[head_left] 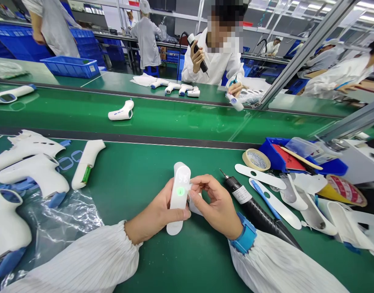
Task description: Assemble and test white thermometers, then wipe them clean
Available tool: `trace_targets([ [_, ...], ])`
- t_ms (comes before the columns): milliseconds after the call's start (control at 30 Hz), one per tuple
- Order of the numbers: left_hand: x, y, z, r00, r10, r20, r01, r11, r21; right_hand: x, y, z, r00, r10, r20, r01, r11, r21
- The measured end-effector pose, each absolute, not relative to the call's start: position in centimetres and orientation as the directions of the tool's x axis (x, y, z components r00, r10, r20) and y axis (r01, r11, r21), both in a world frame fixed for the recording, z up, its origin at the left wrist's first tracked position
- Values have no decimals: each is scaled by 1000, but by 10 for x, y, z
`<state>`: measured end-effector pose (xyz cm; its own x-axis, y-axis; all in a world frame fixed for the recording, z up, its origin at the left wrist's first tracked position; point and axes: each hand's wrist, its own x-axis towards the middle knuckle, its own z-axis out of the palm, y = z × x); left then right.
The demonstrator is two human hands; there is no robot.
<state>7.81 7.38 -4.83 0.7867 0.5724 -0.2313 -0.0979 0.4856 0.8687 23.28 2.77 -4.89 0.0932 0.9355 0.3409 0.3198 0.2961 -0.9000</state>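
Near the middle of the green bench, my left hand (pixel 158 211) is wrapped round a white handheld infrared thermometer (pixel 178 209), thumb across its long face. A round green light glows on that face. On the thermometer's right side, the thumb and fingertips of my right hand (pixel 213 203) are closed on a white part that looks like its handle. My fingers partly hide that part. A blue band circles my right wrist. Just right of this hand lies a black electric screwdriver (pixel 242 195) with its bit pointing away from me.
White thermometer bodies (pixel 37 175) and clear plastic film (pixel 65 219) lie at left. At right are white shell strips (pixel 275 203), a tape roll (pixel 256 159) and a blue bin (pixel 269 152). Beyond a dark rail, one thermometer (pixel 121 112) lies on the green belt; a co-worker (pixel 217 61) holds a screwdriver.
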Motion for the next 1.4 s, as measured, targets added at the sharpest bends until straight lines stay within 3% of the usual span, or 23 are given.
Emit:
trace_targets([
  [233, 78, 70, -37, 798, 574, -186, -97, 427, 899, 231, 23, -48, 54, 901, 430, 369, 382, -847],
  [600, 79, 69, -38, 799, 559, -224, -56, 440, 896, 229, 25, -49, 98, 906, 412, 414, 339, -845],
  [1233, 81, 73, -43, 804, 548, -233, -94, 504, 858, 229, 31, -51, 7, 867, 499, 623, 386, -680],
  [1400, 82, 73, -41, 801, 555, -225, -110, 505, 856, 228, 32, -54, 52, 877, 478, 602, 354, -716],
])
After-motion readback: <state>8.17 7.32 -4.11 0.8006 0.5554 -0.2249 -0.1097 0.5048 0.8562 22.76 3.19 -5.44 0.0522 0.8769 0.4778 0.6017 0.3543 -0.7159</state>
